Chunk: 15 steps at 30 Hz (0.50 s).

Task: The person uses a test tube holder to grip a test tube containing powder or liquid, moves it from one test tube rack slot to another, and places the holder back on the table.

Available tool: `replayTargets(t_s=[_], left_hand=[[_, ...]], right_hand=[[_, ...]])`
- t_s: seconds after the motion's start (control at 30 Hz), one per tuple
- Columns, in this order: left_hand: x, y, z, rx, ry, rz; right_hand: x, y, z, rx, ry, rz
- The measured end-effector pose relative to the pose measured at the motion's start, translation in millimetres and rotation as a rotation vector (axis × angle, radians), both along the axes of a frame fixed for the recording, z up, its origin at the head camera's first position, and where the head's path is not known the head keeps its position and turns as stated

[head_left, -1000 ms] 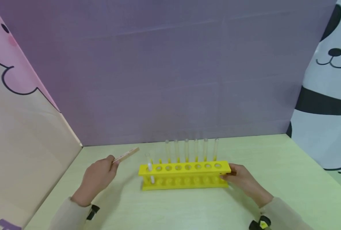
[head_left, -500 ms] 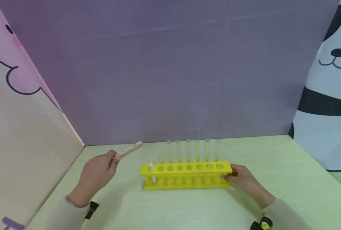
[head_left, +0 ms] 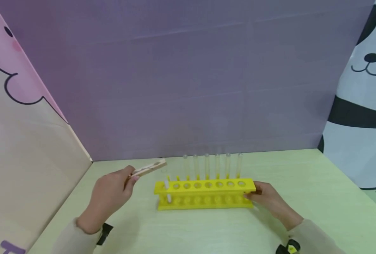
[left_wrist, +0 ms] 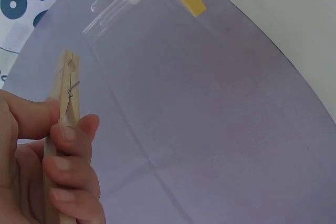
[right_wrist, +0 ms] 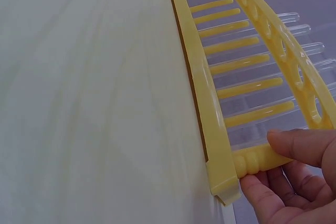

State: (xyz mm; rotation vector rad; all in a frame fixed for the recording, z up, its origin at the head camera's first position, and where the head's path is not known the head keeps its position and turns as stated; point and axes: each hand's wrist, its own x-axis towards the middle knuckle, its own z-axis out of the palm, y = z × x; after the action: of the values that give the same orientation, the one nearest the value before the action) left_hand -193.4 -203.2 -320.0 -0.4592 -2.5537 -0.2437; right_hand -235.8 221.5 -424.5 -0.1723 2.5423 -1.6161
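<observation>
My left hand (head_left: 111,192) pinches a wooden test tube clamp (head_left: 148,168) between thumb and curled fingers; its tip reaches near the top of the leftmost tube. In the left wrist view the clamp (left_wrist: 70,85) has its jaws together, with no tube between them. A yellow rack (head_left: 203,185) stands on the table. The tube at its left end holds something white (head_left: 166,183). My right hand (head_left: 270,201) grips the rack's right end; in the right wrist view thumb and fingers close round the yellow end post (right_wrist: 262,160).
Several clear tubes (head_left: 207,165) stand upside down on pegs along the rack's back. A purple backdrop (head_left: 188,88) rises behind the table (head_left: 194,233), with printed side panels at left and right.
My left hand has moved right with the clamp, whose tip now comes beside the leftmost tube's top. My right hand keeps its grip on the rack.
</observation>
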Motion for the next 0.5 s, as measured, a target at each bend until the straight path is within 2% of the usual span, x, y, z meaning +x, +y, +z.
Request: replayTargets(t_s=[0.33,0.5], left_hand=[[0.5,5.2,-5.3,-0.008,0.075,-0.01],[0.1,6.6,-8.5,-0.018,0.085,-0.009]], right_hand=[[0.6,0.8,-0.5,-0.011,-0.008,0.008],[-0.7,1.7,-2.4,-0.012,-0.003,0.021]])
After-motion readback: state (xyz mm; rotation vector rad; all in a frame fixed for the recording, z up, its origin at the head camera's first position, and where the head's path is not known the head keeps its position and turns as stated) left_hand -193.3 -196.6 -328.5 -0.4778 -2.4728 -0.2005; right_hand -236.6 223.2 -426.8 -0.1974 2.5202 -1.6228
